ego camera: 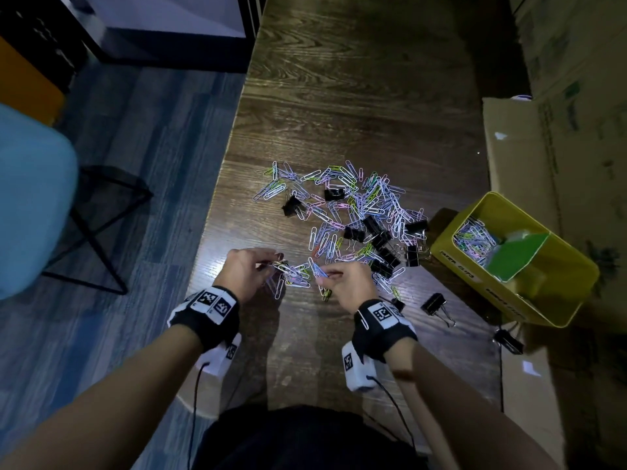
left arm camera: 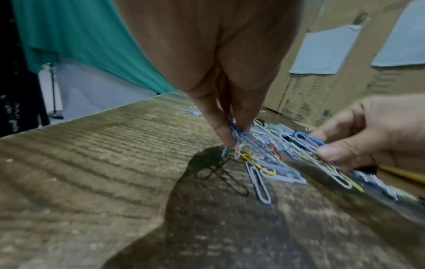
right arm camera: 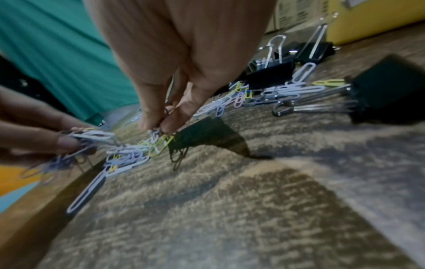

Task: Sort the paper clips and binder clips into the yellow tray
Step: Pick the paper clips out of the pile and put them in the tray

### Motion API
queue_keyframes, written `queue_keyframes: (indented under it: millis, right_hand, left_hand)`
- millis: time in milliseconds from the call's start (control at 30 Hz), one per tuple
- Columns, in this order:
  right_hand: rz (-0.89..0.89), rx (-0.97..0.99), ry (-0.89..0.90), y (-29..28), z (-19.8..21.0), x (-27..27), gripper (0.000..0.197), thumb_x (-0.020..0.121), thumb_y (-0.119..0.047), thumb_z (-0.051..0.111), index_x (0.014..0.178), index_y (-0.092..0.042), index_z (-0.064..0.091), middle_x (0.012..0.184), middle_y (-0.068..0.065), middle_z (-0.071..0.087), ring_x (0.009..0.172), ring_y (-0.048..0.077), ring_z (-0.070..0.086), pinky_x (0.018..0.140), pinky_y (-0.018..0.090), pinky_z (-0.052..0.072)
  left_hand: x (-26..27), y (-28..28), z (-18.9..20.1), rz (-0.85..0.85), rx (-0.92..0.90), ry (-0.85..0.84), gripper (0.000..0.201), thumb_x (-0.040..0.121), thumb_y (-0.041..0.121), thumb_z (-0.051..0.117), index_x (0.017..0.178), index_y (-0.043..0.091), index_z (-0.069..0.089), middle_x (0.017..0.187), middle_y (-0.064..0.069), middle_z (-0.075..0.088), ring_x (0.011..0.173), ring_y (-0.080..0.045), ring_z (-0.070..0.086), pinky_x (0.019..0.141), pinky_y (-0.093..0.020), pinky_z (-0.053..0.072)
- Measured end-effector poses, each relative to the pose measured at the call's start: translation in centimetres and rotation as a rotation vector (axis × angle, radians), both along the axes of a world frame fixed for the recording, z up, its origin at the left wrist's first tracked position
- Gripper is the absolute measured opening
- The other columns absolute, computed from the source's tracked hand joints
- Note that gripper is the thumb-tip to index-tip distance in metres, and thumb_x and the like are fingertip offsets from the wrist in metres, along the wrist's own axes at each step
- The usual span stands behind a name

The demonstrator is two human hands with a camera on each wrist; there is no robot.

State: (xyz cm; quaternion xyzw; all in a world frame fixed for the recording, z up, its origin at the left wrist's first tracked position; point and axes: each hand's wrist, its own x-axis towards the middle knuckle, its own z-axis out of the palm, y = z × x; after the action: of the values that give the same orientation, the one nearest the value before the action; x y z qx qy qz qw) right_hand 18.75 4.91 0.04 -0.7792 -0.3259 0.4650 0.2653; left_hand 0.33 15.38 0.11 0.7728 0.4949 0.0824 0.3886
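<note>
Paper clips [ego camera: 294, 275] hang tangled between our two hands: our left hand [ego camera: 245, 270] pinches one end of the bunch, our right hand [ego camera: 349, 281] pinches a blue clip [left arm camera: 309, 142] at the other, fingertips closed, just above the table [ego camera: 356, 106]. We judge it best to tease the bunch apart gently, gather a firm pinchful, then carry it over. Beyond our right hand lies the main scatter with black binder clips [ego camera: 380, 240]; further right sits the yellow tray [ego camera: 471, 279], one compartment already holding paper clips.
</note>
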Motion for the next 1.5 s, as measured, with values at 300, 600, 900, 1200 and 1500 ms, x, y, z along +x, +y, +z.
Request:
queue_keyframes:
  millis: [300,600,900,1200,1500]
  right_hand:
    - [-0.349,0.196,0.304,-0.7,1.0,2.0,0.025,0.069,-0.005,0.081,0.093,-0.009,0.073,0.087,0.012,0.07,0.075,0.016,0.061,0.083,0.032,0.055]
    - [-0.557,0.471,0.396,-3.9,6.3,5.5,0.023,0.071,0.005,0.075,0.088,-0.01,0.071,0.078,0.001,0.075,0.073,0.016,0.07,0.075,0.028,0.058]
    - [-0.831,0.772,0.394,-9.3,11.0,12.3,0.033,0.042,-0.032,0.087,0.073,-0.023,0.078,0.074,-0.002,0.074,0.067,0.007,0.068,0.064,0.019,0.055]
    - [-0.983,0.797,0.286,-10.6,10.9,20.0,0.021,0.062,-0.007,0.08,0.08,-0.013,0.072,0.074,-0.001,0.074,0.066,0.008,0.067,0.065,0.02,0.054]
    - [-0.782,0.375,-0.068,-7.6,7.2,25.0,0.03,0.073,-0.005,0.078,0.102,-0.002,0.069,0.092,0.01,0.073,0.081,0.016,0.071,0.079,0.029,0.058]
  left_hand:
    - [-0.3,2.2,2.6,0.34,-0.491,-0.409,0.031,0.071,-0.013,0.068,0.075,0.017,0.075,0.096,0.005,0.07,0.073,-0.001,0.067,0.066,-0.016,0.055]
    - [6.6,3.6,9.2,0.171,-0.66,-0.594,0.023,0.07,-0.005,0.066,0.088,0.008,0.073,0.09,0.0,0.074,0.073,-0.009,0.069,0.061,-0.017,0.054]
    - [23.6,0.6,13.6,-0.089,-0.808,-0.677,0.034,0.078,-0.012,0.06,0.113,-0.01,0.058,0.075,-0.002,0.073,0.062,-0.007,0.066,0.056,-0.014,0.053]
    - [33.7,-5.9,8.6,-0.35,-0.251,-0.109,0.016,0.075,0.018,0.076,0.09,0.015,0.075,0.079,-0.002,0.073,0.063,-0.01,0.065,0.068,-0.022,0.054]
    - [31.3,-6.6,7.7,-0.316,-0.26,-0.14,0.016,0.09,0.013,0.058,0.099,0.014,0.07,0.095,-0.007,0.072,0.078,-0.019,0.066,0.079,-0.029,0.055]
